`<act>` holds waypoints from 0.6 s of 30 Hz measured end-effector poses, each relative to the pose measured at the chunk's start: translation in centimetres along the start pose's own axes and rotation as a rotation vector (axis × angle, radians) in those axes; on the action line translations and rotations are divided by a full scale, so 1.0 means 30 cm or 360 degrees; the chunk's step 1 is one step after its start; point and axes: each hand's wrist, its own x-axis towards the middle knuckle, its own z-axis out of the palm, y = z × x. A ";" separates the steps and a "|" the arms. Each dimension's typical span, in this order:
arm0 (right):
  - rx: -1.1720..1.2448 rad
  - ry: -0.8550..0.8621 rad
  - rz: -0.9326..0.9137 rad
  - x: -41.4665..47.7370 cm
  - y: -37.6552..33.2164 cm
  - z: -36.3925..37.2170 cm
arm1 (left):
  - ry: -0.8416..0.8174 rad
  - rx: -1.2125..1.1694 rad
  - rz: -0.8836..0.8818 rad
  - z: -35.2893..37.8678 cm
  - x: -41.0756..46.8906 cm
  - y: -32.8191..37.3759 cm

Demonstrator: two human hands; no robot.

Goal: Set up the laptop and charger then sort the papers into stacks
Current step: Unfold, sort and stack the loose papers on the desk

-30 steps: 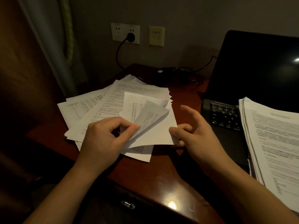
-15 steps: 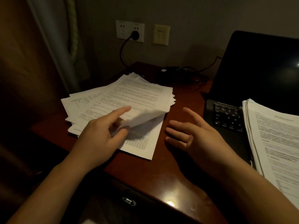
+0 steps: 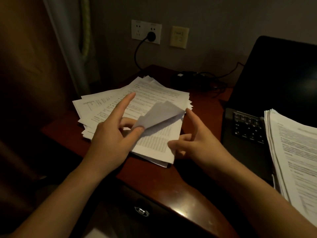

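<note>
The left hand pinches the near corner of the top sheet; the right hand, fingers spread, touches its right edge. Peel slowly, steadying the pile beneath.

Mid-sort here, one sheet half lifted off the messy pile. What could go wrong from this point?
1. The left hand pinches the lifted sheet by one corner; a quick pull may crease or tear it.
2. The fanned pile lies near the front edge of the desk; dragging could push sheets off.
3. The tall stack rests partly on the laptop keyboard and might slide.
</note>
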 end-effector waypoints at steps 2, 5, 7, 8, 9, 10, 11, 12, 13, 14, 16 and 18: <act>0.0055 0.0142 -0.0053 -0.008 0.006 -0.036 | 0.0096 0.0213 0.0227 -0.003 -0.005 -0.003; 0.0223 0.0298 -0.0106 -0.040 0.011 -0.079 | 0.0009 0.0539 0.0736 -0.005 0.000 -0.007; 0.0287 0.0342 -0.0133 -0.053 0.012 -0.087 | -0.0235 0.0506 0.0780 0.011 0.007 -0.010; 0.0285 0.0359 -0.0156 -0.056 0.013 -0.085 | -0.0333 0.0423 0.0683 0.021 0.006 -0.008; 0.0274 0.0370 -0.0183 -0.057 0.017 -0.079 | -0.0413 0.0351 0.0575 0.028 0.004 -0.006; 0.0259 0.0376 -0.0205 -0.056 0.021 -0.070 | -0.0458 0.0315 0.0500 0.034 0.002 -0.010; 0.0234 0.0381 -0.0216 -0.054 0.027 -0.061 | -0.0473 0.0316 0.0479 0.036 0.000 -0.016; 0.0197 0.0384 -0.0215 -0.051 0.034 -0.054 | -0.0472 0.0320 0.0473 0.038 -0.003 -0.021; 0.0161 0.0387 -0.0213 -0.049 0.040 -0.049 | -0.0466 0.0336 0.0472 0.037 -0.005 -0.020; 0.0131 0.0392 -0.0213 -0.048 0.045 -0.045 | -0.0464 0.0352 0.0463 0.035 -0.006 -0.018; 0.0105 0.0399 -0.0212 -0.048 0.046 -0.043 | -0.0452 0.0319 0.0425 0.032 -0.009 -0.010; 0.0141 0.0406 -0.0207 -0.049 0.046 -0.046 | -0.0394 0.0244 0.0374 0.033 -0.008 -0.004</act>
